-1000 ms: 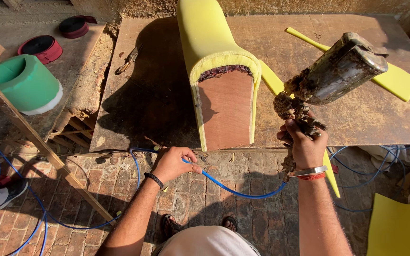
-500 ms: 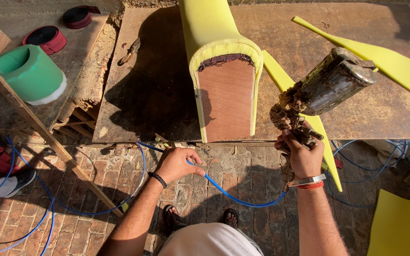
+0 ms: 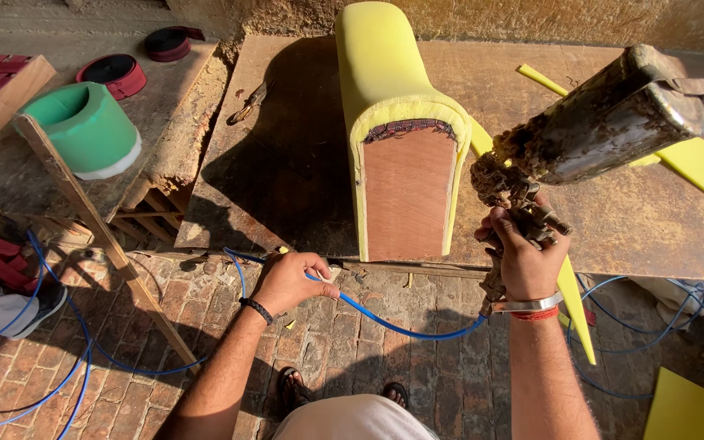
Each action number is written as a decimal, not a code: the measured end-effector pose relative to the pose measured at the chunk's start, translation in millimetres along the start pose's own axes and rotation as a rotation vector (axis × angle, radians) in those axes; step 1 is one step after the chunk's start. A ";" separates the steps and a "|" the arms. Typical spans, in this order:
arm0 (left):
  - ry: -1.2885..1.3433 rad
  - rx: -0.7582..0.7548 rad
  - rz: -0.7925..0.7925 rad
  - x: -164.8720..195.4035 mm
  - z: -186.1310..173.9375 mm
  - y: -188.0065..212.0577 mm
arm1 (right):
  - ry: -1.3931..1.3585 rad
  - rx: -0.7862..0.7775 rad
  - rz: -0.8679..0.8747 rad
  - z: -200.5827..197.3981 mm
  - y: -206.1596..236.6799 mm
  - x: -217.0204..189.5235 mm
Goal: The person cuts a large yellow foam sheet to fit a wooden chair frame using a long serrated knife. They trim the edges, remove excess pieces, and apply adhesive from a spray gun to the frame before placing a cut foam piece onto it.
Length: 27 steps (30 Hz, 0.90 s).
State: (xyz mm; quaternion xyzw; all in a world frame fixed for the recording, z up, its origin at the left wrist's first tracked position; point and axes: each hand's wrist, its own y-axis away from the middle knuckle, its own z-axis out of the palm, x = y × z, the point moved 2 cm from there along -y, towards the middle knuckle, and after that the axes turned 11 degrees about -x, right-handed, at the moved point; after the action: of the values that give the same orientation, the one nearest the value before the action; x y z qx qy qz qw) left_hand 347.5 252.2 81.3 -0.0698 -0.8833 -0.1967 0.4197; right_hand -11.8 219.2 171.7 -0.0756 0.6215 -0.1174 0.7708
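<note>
Crusted with dried glue, the spray gun (image 3: 580, 138) sits in the right hand (image 3: 523, 257), fingers wrapped round its grip, metal cup tilted above the rusty worktop (image 3: 287, 163). Left hand (image 3: 291, 281) fingers pinch the smooth blue hose (image 3: 401, 326) beside the foam-wrapped, plywood-ended seat (image 3: 405, 138).

Spray gun (image 3: 596, 130) raised higher in right hand (image 3: 523, 261), cup tipped further right; left hand (image 3: 291, 281) shifted slightly right along blue hose (image 3: 401, 326).
</note>
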 end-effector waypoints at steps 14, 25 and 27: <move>0.044 -0.003 0.014 -36.3 -12.7 11.7 | 0.075 -0.158 0.089 52.7 1.7 3.3; 0.039 -0.139 -0.027 -52.9 13.4 19.2 | 0.139 -0.236 0.282 57.3 48.3 40.7; -0.012 -0.140 -0.018 -52.1 16.2 21.6 | 0.202 -0.226 0.330 56.6 53.3 42.6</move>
State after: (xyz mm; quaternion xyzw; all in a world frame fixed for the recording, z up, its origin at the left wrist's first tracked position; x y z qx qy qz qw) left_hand 375.5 280.7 38.3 -0.0922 -0.8706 -0.2612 0.4066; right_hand 56.6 257.0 129.8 -0.0465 0.7089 0.0738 0.6999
